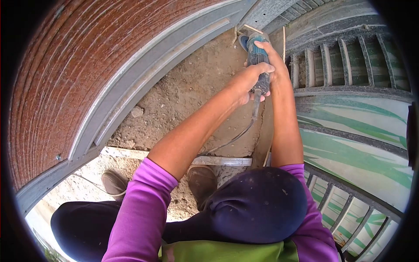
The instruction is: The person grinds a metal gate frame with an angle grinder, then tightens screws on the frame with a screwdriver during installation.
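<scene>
An angle grinder with a teal and dark body points away from me, near the far corner of the dusty floor. My left hand is closed around its rear handle, the thumb lying across the top. Farther forward, my right hand wraps the body from the right side, with its fingers partly hidden. The grinder's dark round disc shows at the front left, close to a metal frame. From the back of the tool a grey cord curves down to the left across the floor.
A ridged reddish-brown panel with a grey metal frame curves along the left. On the right stands a metal grille with green-and-white panels. A metal strip crosses the dirt floor before my shoes. A small stone lies left.
</scene>
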The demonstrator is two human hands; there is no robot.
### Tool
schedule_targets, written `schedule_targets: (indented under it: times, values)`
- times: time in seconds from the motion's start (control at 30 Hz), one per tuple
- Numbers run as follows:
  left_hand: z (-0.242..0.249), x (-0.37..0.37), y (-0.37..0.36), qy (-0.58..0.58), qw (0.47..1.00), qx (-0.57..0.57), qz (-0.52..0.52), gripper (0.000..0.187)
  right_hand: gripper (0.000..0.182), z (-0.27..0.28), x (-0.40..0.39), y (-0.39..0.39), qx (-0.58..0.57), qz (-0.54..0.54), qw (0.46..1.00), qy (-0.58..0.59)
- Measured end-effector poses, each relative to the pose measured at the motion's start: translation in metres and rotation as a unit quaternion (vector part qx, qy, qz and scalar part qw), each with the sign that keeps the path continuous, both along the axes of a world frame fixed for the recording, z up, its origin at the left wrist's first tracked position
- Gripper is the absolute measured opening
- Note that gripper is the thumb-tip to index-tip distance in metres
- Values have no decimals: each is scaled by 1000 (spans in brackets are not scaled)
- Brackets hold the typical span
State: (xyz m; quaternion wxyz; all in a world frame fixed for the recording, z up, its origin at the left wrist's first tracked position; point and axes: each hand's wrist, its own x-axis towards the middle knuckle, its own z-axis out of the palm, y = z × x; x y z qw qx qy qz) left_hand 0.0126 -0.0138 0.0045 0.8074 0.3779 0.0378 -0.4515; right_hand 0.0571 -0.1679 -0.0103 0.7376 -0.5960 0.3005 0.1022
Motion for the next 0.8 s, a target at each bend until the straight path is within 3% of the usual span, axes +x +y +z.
schedule_targets:
  times: [0.57, 0.8]
  values:
    - [-7, -8, -13, 0, 1000, -10, -15, 36, 58, 5, -16, -9, 4, -24, 999, 22]
    - [-8, -5, -14, 5, 1000, 2, -5, 36, 50, 10, -15, -2, 5, -24, 999, 23]
